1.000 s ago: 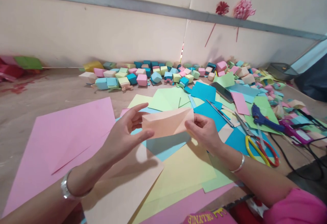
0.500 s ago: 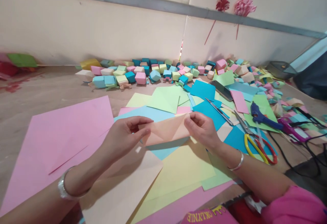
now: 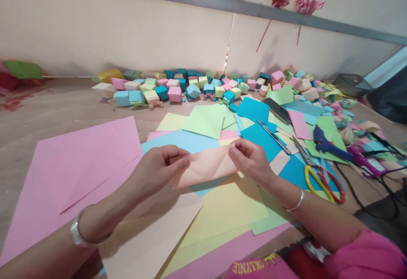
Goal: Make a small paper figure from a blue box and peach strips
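A folded strip of peach paper (image 3: 208, 165) with diagonal creases is held up between both hands, above the pile of sheets. My left hand (image 3: 163, 164) pinches its left end between thumb and fingers. At the other end, my right hand (image 3: 251, 158) grips the upper right corner the same way. Below the strip lie a larger peach sheet (image 3: 155, 228), a yellow sheet (image 3: 227, 207) and a light blue sheet (image 3: 181, 141). To the left rests a big pink sheet (image 3: 85, 160) with a cut slit in it.
Scissors (image 3: 321, 181) with yellow and red handles, tweezers (image 3: 273, 137), a blue glue gun (image 3: 330, 145) with cables and a dark phone (image 3: 276, 110) lie on the right. Several small folded paper boxes (image 3: 174, 94) line the wall. Paper flowers (image 3: 308, 1) hang above.
The peach strip has tilted, so more of its creased face shows. Both hands keep their pinch with little movement, and the camera view has shifted slightly.
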Motion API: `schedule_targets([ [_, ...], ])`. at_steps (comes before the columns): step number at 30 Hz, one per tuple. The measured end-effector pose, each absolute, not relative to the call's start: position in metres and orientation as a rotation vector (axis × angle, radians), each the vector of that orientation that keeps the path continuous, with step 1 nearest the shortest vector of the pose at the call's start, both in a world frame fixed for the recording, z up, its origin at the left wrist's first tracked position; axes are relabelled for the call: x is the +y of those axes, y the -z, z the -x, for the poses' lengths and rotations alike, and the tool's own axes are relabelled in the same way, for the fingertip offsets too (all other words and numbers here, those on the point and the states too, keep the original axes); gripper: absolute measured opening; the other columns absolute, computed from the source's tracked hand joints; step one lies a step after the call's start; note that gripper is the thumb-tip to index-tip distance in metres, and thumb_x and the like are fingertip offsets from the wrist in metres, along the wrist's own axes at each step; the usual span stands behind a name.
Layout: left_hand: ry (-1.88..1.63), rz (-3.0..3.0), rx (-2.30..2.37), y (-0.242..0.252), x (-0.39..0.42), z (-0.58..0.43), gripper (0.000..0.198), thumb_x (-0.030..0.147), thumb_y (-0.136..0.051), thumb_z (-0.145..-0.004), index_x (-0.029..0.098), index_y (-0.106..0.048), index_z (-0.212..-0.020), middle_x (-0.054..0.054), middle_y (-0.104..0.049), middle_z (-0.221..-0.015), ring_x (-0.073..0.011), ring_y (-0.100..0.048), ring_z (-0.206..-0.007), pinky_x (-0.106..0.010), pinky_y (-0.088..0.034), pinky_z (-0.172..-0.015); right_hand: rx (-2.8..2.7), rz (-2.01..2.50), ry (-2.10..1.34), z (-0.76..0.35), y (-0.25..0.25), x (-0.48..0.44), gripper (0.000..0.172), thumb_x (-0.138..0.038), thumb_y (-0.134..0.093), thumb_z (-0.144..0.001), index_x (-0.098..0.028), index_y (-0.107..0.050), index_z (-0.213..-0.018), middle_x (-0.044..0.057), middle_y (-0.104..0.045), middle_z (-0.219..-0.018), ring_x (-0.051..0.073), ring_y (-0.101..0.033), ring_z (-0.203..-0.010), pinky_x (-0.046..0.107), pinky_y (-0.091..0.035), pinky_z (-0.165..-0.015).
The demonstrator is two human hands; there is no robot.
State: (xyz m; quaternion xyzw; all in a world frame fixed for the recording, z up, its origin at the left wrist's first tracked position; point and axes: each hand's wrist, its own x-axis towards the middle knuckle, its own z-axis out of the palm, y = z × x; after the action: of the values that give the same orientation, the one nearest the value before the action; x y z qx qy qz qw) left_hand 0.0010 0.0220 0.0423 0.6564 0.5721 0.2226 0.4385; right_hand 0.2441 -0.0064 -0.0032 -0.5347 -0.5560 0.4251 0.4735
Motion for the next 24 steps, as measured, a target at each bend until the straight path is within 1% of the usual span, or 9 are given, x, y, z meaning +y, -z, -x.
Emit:
schedule_targets([
  [3, -0.545, -1.636, 1.423, -0.042, 0.023, -0.001, 0.021, 0.041, -0.068, -0.07, 0.022, -0.075, -0.077, -0.003, -0.073, -0.079, -0.0202, -0.063, -0.075, -0.025, -0.045, -0.064, -1.366, 1.32, -1.056, -0.245, 0.002, -0.007, 0.021, -0.041, -0.059, -0.086, -0.021, -0.058, -0.077, -0.003, -0.048, -0.059, 0.011, -0.043, -0.051, 0.025, -0.031, -0.048],
  [7, -0.475, -1.61, 1.421, -0.041, 0.025, 0.0, 0.021, 0.04, -0.068, -0.068, 0.021, -0.075, -0.075, -0.002, -0.073, -0.076, -0.0206, -0.063, -0.072, -0.025, -0.045, -0.06, -1.397, 1.325, -1.062, -0.247, 0.005, -0.005, 0.016, -0.037, -0.061, -0.083, -0.021, -0.06, -0.079, -0.003, -0.051, -0.058, 0.011, -0.045, -0.049, 0.025, -0.032, -0.048],
  [11, -0.388, -1.626, 1.383, -0.035, 0.027, 0.002, 0.018, 0.037, -0.067, -0.069, 0.022, -0.075, -0.073, -0.001, -0.072, -0.073, -0.0197, -0.063, -0.07, -0.023, -0.043, -0.057, -1.479, 1.394, -1.039, -0.249, 0.01, -0.004, 0.013, -0.033, -0.061, -0.081, -0.021, -0.064, -0.085, -0.002, -0.057, -0.062, 0.012, -0.048, -0.054, 0.025, -0.033, -0.05],
  [15, -0.39, -1.645, 1.393, -0.03, 0.028, 0.004, 0.015, 0.035, -0.067, -0.069, 0.022, -0.074, -0.071, 0.0, -0.071, -0.069, -0.0181, -0.061, -0.067, -0.022, -0.042, -0.056, -1.562, 1.416, -0.94, -0.249, 0.01, -0.005, 0.01, -0.028, -0.059, -0.08, -0.021, -0.066, -0.082, 0.0, -0.063, -0.07, 0.014, -0.055, -0.064, 0.026, -0.04, -0.058],
  [18, -0.419, -1.595, 1.378, -0.029, 0.028, 0.004, 0.014, 0.035, -0.068, -0.069, 0.023, -0.075, -0.071, 0.0, -0.07, -0.069, -0.017, -0.06, -0.068, -0.021, -0.042, -0.057, -1.557, 1.399, -0.869, -0.249, 0.009, -0.005, 0.007, -0.024, -0.059, -0.079, -0.021, -0.066, -0.079, 0.001, -0.064, -0.074, 0.015, -0.057, -0.069, 0.027, -0.042, -0.062],
  [20, -0.435, -1.524, 1.345, -0.028, 0.029, 0.005, 0.016, 0.036, -0.068, -0.07, 0.022, -0.076, -0.073, -0.001, -0.07, -0.07, -0.0164, -0.059, -0.066, -0.021, -0.041, -0.055, -1.543, 1.396, -0.868, -0.249, 0.009, -0.004, 0.007, -0.023, -0.059, -0.079, -0.021, -0.065, -0.079, 0.0, -0.064, -0.074, 0.015, -0.057, -0.07, 0.027, -0.043, -0.063],
  [24, -0.456, -1.445, 1.33, -0.027, 0.03, 0.005, 0.021, 0.039, -0.066, -0.072, 0.022, -0.077, -0.075, -0.002, -0.068, -0.066, -0.0148, -0.054, -0.057, -0.022, -0.037, -0.049, -1.559, 1.423, -0.871, -0.251, 0.013, -0.002, 0.007, -0.025, -0.059, -0.08, -0.021, -0.064, -0.078, 0.0, -0.062, -0.07, 0.015, -0.055, -0.065, 0.027, -0.041, -0.06],
])
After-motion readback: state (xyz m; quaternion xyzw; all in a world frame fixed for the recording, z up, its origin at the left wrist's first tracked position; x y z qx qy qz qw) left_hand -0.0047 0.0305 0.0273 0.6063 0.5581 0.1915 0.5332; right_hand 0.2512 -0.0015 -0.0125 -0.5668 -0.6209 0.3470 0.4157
